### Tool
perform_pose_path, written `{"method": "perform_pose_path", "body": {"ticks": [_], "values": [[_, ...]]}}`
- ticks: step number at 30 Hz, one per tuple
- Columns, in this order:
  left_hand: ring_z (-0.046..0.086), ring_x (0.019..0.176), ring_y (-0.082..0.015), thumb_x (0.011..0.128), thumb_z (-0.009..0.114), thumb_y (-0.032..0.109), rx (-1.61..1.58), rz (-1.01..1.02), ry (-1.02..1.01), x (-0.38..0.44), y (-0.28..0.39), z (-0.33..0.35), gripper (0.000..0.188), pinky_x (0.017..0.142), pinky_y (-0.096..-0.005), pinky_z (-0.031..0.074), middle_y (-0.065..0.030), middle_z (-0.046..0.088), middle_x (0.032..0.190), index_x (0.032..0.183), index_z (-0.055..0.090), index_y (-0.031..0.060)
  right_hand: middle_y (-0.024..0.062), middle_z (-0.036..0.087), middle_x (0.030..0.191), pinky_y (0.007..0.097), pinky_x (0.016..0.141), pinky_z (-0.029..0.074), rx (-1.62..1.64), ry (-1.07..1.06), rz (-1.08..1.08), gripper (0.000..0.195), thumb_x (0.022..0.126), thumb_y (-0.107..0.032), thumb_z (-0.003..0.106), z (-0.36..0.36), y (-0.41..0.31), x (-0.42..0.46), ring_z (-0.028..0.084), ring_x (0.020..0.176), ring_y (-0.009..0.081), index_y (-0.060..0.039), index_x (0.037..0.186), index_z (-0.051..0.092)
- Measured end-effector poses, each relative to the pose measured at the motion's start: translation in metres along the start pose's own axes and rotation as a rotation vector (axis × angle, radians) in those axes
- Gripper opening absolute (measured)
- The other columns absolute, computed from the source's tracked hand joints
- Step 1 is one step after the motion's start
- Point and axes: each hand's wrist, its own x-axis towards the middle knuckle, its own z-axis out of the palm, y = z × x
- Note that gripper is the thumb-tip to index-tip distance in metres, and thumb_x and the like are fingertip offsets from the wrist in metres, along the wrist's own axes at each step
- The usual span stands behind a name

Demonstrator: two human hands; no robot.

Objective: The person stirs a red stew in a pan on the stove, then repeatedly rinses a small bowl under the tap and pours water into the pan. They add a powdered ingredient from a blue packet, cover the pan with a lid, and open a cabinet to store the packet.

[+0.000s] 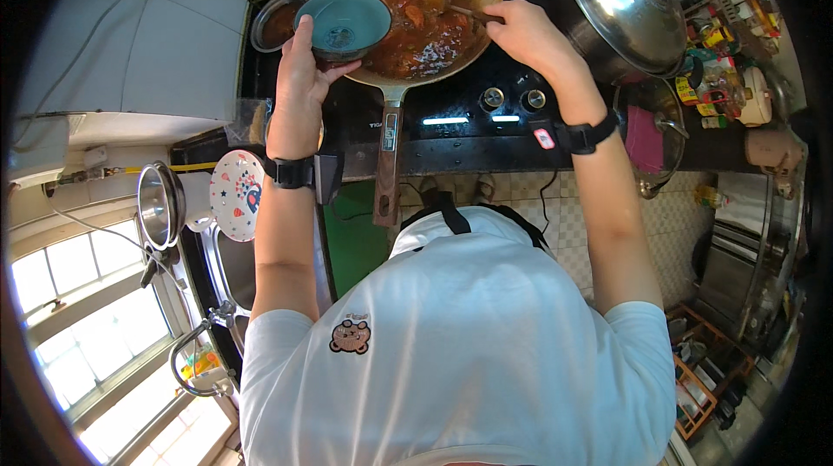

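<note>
My left hand [304, 79] holds a blue-green bowl [345, 23], thumb at its rim and fingers beneath, over the left edge of a frying pan [485, 53]. No food shows inside the bowl. A glossy reddish-brown stew [426, 43] with chunks fills much of the pan, whose brown handle [388, 166] points toward me. At the pan's right rim, my right hand [520, 27] grips the brown handle of a utensil [472, 13]; its far end reaches into the stew and is partly hidden there.
A small dish of dark red food [280, 22] sits left of the pan. To the right stand a large lidded pot [621, 10], a glass lid [677, 140] and several bottles. The pan's handle juts past the counter's front edge. A patterned plate [235, 196] is by the sink.
</note>
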Motion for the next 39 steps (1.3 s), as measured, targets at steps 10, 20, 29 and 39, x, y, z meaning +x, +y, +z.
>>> {"method": "perform_pose_path", "body": {"ticks": [10,20,29,39], "values": [[0.062,0.111,-0.0439,0.099,0.059,0.040,0.051,0.066,-0.026,0.003,0.001,0.000,0.057,0.077,-0.0658,0.059,-0.0236,0.052,0.131,0.135,0.040,-0.0003,0.0130,0.071,0.086,0.0303,0.067,0.052,0.236,-0.276,0.155,0.037,0.088,-0.015,0.063,-0.032,-0.002,-0.014,0.066,0.069,0.0180,-0.0019,0.123,0.068],[0.063,0.110,-0.0426,0.100,0.057,0.039,0.092,0.053,-0.067,0.013,0.002,0.006,0.057,0.074,-0.0633,0.061,-0.0247,0.051,0.132,0.134,0.039,-0.0022,0.0245,0.066,0.118,0.0421,0.101,0.049,0.045,-0.043,0.044,0.037,0.087,-0.021,0.062,0.002,0.008,0.008,0.063,0.114,0.0386,-0.0045,0.120,0.070],[0.064,0.109,-0.0422,0.100,0.056,0.039,0.114,0.113,-0.071,0.015,0.001,0.009,0.058,0.074,-0.0622,0.061,-0.0246,0.053,0.129,0.134,0.040,-0.0049,0.0053,0.066,0.075,0.0260,0.063,0.049,0.320,-0.320,0.191,0.039,0.089,-0.014,0.063,-0.028,-0.005,-0.021,0.059,0.064,0.0107,-0.0021,0.126,0.067],[0.065,0.105,-0.0418,0.100,0.056,0.039,0.147,0.112,-0.088,0.019,0.002,0.012,0.057,0.072,-0.0612,0.062,-0.0244,0.056,0.125,0.132,0.041,-0.0053,0.0237,0.071,0.103,0.0376,0.087,0.054,-0.014,-0.079,-0.052,0.037,0.086,-0.018,0.063,-0.026,0.006,-0.004,0.070,0.097,0.0344,-0.0012,0.119,0.068]]}}
